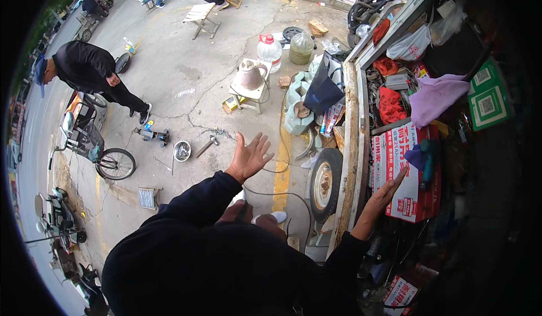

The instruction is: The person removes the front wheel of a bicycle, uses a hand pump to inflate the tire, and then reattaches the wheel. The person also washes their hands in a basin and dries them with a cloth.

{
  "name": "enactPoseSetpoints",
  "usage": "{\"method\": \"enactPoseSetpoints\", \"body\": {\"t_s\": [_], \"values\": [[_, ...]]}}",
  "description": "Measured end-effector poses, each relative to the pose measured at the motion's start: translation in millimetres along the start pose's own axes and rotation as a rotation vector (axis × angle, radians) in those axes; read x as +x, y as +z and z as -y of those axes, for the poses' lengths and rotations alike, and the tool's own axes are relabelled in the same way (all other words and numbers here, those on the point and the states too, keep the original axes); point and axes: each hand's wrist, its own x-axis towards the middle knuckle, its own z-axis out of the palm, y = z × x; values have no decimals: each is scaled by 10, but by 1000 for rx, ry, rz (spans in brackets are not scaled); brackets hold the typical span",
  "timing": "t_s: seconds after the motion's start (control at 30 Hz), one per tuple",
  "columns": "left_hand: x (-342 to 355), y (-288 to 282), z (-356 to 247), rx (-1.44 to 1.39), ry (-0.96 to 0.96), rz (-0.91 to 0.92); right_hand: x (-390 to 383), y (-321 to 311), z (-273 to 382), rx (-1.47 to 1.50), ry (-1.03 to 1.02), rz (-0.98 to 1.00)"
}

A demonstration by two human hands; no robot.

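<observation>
My left hand (248,159) is raised over the pavement, palm showing and fingers spread, with nothing in it. Further right, my right hand (377,206) is stretched out beside a red and white cardboard box (419,202). Its fingers lie straight and I see nothing in them; whether they touch the box, I cannot tell. On that box rests a teal hand tool, perhaps a cordless drill (428,172), by a dark blue piece (415,157). Beyond my left hand a hammer (208,146) lies on the ground near a metal bowl (182,151) of small parts.
A cluttered cart with a rusty frame (350,146) and wheel (324,185) fills the right side. Ahead stands a stool (249,93) bearing a machine. A cable (282,194) crosses the ground. At left, a person (93,70) stands by a tricycle (84,130).
</observation>
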Motion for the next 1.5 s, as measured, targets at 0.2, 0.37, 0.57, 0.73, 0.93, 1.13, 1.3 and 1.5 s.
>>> {"method": "enactPoseSetpoints", "body": {"t_s": [0.2, 0.37, 0.57, 0.73, 0.93, 1.13, 1.3, 1.5], "values": [[573, -280, -262, 507, 277, -143, -893, 2993, 590, 358, 354, 500], [672, -596, -914, 462, 265, -326, -1225, 3876, 403, 415, 489, 645], [476, -610, -1445, 579, 131, 41, -1449, 4230, 1219, 1069, 660, 1149], [19, -1326, -2314, -368, 230, 181, -1143, 4089, 1317, 1640, 1160, 967], [-500, -1455, -2366, -362, 325, 73, -1369, 4093, 1437, 1701, 1175, 1025], [-1261, -1670, -2692, -625, 442, 145, -1304, 4008, 1246, 1790, 1339, 1045], [-2252, -2124, -2706, -168, 723, -89, -1160, 3704, 877, 1666, 1284, 920], [-3203, -2557, -2408, -482, 810, 18, -1073, 3270, 502, 1588, 1333, 797]]}}
